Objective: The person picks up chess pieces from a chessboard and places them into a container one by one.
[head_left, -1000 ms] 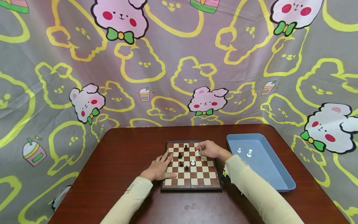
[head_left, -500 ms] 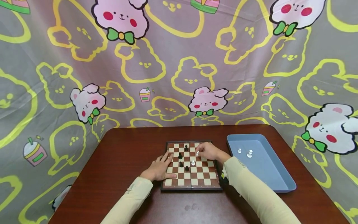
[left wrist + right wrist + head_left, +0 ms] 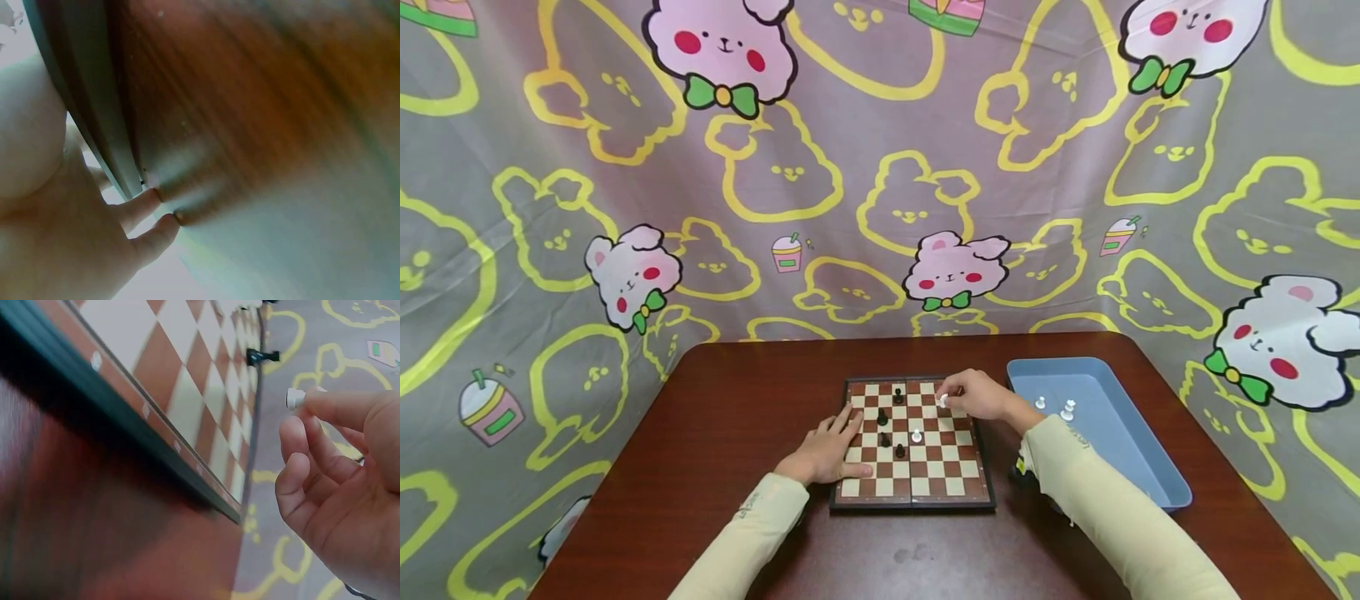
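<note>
A brown-and-cream chessboard (image 3: pixel 947 486) with a dark rim lies on the table. My left hand (image 3: pixel 826 450) rests along its left edge with fingers spread, the thumb on the squares; in the left wrist view, two fingertips touch the tabletop beside the rim. Over the board's far right part, my right hand (image 3: pixel 976 395) pinches a white chess piece (image 3: pixel 295 399) between thumb and fingers, and its base shows clear of the board in the right wrist view. A white pawn (image 3: pixel 917 435) stands near the board's middle. Several black chess pieces (image 3: pixel 882 417) stand on the left half.
A blue tray (image 3: pixel 1138 454) stands to the right of the board, partly behind the right forearm. White chess pieces (image 3: pixel 1067 410) are inside it. The brown table (image 3: pixel 730 392) is backed by a patterned cloth (image 3: pixel 850 192).
My right hand has lifted the white chess piece from its square and moved it right and slightly away. The left hand and the other pieces have stayed where they were.
</note>
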The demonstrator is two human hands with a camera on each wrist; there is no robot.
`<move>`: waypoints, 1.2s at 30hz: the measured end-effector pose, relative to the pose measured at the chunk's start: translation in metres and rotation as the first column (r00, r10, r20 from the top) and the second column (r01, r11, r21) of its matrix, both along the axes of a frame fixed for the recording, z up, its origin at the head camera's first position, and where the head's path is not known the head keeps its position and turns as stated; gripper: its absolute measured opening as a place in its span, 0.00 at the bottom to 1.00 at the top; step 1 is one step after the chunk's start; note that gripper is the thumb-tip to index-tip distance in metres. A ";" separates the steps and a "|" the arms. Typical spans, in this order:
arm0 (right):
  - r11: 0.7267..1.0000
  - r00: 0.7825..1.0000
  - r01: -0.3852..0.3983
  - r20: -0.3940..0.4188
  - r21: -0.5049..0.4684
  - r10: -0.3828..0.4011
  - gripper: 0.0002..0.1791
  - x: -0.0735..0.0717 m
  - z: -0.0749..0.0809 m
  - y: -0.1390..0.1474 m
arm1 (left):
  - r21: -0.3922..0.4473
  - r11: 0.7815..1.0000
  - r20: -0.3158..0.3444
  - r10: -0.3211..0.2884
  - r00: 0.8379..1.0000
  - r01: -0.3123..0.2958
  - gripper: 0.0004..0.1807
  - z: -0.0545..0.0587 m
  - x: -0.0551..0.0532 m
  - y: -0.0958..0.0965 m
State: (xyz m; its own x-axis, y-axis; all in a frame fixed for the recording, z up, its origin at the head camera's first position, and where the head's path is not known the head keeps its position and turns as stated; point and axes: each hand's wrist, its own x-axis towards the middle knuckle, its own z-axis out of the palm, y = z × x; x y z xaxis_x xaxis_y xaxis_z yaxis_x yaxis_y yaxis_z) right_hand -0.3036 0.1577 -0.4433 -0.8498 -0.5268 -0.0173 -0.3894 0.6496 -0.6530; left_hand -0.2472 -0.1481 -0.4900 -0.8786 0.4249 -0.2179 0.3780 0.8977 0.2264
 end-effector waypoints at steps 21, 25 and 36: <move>0.995 0.995 0.099 -0.010 -0.013 -0.099 0.08 0.011 0.031 0.085 | -0.012 1.000 0.009 0.009 1.000 -0.009 0.55 0.004 0.002 0.001; 0.996 0.996 0.085 -0.006 -0.005 -0.085 0.09 0.013 0.031 0.098 | -0.008 1.000 0.010 0.005 1.000 -0.005 0.55 0.005 0.002 0.001; 0.995 0.997 0.070 0.003 0.065 -0.071 0.09 0.019 0.024 0.130 | -0.010 1.000 0.004 0.001 1.000 -0.001 0.55 0.000 0.000 0.000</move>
